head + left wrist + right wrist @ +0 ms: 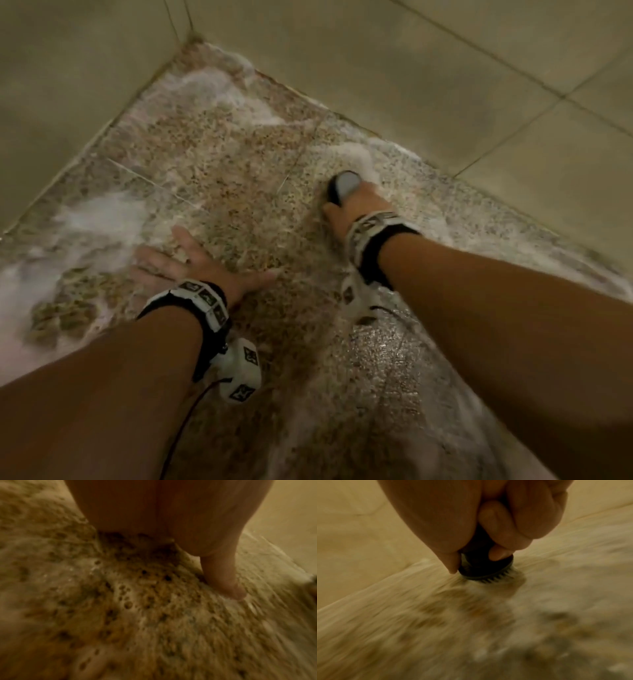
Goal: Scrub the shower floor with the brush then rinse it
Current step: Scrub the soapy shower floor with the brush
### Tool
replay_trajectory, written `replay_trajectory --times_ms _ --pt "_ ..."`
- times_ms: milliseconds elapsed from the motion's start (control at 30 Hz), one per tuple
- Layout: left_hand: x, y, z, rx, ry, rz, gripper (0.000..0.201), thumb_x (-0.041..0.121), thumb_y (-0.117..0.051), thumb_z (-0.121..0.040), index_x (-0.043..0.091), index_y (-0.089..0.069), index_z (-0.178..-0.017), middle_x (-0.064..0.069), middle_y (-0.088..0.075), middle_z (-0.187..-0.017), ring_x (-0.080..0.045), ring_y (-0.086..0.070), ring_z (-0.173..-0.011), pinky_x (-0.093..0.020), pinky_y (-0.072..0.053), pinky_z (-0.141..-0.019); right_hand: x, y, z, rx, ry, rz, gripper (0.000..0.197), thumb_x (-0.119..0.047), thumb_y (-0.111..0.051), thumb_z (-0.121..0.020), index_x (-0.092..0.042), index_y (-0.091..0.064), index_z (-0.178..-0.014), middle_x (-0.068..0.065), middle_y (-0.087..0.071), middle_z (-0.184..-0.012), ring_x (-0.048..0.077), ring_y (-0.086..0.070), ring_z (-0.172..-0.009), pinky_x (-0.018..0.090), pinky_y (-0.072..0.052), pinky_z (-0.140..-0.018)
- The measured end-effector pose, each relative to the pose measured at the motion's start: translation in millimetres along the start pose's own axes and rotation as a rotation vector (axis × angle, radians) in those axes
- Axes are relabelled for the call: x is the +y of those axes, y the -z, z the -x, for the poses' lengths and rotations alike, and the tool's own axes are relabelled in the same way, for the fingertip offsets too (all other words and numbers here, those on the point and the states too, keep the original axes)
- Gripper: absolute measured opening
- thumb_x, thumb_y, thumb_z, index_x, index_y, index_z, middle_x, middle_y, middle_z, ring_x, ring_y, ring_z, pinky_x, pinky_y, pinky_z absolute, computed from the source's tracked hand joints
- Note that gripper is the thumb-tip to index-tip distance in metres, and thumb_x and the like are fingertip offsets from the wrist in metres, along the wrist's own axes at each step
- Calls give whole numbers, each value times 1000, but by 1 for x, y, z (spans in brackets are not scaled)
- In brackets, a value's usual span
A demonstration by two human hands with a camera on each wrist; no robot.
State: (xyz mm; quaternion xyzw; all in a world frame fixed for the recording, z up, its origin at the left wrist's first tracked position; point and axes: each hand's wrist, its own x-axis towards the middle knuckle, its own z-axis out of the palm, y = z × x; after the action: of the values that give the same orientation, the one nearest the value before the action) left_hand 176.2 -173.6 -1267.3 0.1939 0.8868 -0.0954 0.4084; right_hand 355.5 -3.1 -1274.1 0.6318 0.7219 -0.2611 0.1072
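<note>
A speckled brown shower floor (222,164) runs into a tiled corner and carries patches of white foam (99,219). My right hand (352,205) grips a black brush with a grey top (344,185), bristles down on the floor near the right wall. In the right wrist view my fingers (501,531) curl round the brush's dark round head (485,569), and its bristles press into suds. My left hand (191,260) lies flat on the wet floor with fingers spread. The left wrist view shows its thumb (223,577) touching the foamy floor (137,615).
Beige tiled walls (428,68) close the corner at the back and right, and another wall (68,68) stands at the left. Thick foam lies along the left edge (20,294). A wet shiny stretch of floor (380,356) lies between my forearms.
</note>
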Motion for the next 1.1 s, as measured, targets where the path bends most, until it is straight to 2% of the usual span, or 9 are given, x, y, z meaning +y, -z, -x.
replay_trajectory --times_ms 100,200,300,400,500,600,767,900,1100 --pt "-1 0 0 -33 11 34 175 103 -62 -24 36 49 -142 -18 53 -150 -49 36 -145 -78 -2 -113 -55 -24 27 -161 66 70 89 -60 -57 -94 -11 -19 -157 15 -60 -135 35 -64 -104 34 -49 -73" --pt "-1 4 -1 -81 -4 67 175 103 -62 -22 38 52 -138 -16 59 -145 -50 42 -141 -80 1 -111 -38 -18 48 -216 86 142 87 -62 -56 -94 -12 -20 -156 13 -63 -130 34 -65 -103 36 -53 -76" --pt "-4 7 -1 -103 -33 95 176 104 -58 -17 38 53 -137 -17 59 -145 -51 43 -140 -81 4 -110 30 15 28 -68 -150 75 85 -58 -62 -92 -8 -28 -152 14 -62 -126 36 -63 -108 35 -48 -80" --pt "-7 6 -6 -95 -55 82 177 107 -54 -14 37 55 -134 -20 58 -145 -52 41 -140 -80 5 -113 62 41 7 108 -397 6 80 -59 -66 -88 -9 -40 -146 18 -58 -136 41 -60 -115 41 -49 -89" --pt "-8 6 -6 -93 -69 100 177 107 -52 -14 35 55 -135 -20 58 -144 -52 40 -141 -80 3 -113 18 20 18 74 -299 4 76 -55 -63 -92 -10 -37 -147 16 -59 -132 39 -60 -114 39 -48 -84" --pt "-9 9 -1 -92 -74 90 178 105 -53 -16 32 51 -141 -23 54 -148 -53 36 -144 -80 2 -114 -26 -13 54 -36 -171 19 75 -60 -61 -91 -14 -34 -143 13 -67 -116 35 -64 -90 37 -50 -72" --pt "-10 20 13 -115 -69 94 177 102 -65 -25 35 48 -143 -18 55 -148 -49 38 -144 -81 1 -113 -1 -44 118 -225 -256 -32 74 -55 -64 -92 -17 -28 -144 15 -63 -123 31 -61 -91 41 -51 -74" --pt "-11 18 16 -104 -92 84 173 100 -69 -32 36 43 -147 -17 52 -152 -48 37 -145 -80 1 -112 30 -45 131 -206 -310 -37 76 -57 -63 -92 -15 -28 -145 15 -62 -126 36 -63 -103 42 -52 -77" --pt "-10 10 4 -82 -79 84 176 102 -65 -25 35 47 -143 -17 52 -151 -49 37 -145 -80 1 -113 81 8 58 38 -580 -132 90 -54 -66 -91 -5 -25 -154 22 -48 -146 41 -54 -125 40 -46 -88"
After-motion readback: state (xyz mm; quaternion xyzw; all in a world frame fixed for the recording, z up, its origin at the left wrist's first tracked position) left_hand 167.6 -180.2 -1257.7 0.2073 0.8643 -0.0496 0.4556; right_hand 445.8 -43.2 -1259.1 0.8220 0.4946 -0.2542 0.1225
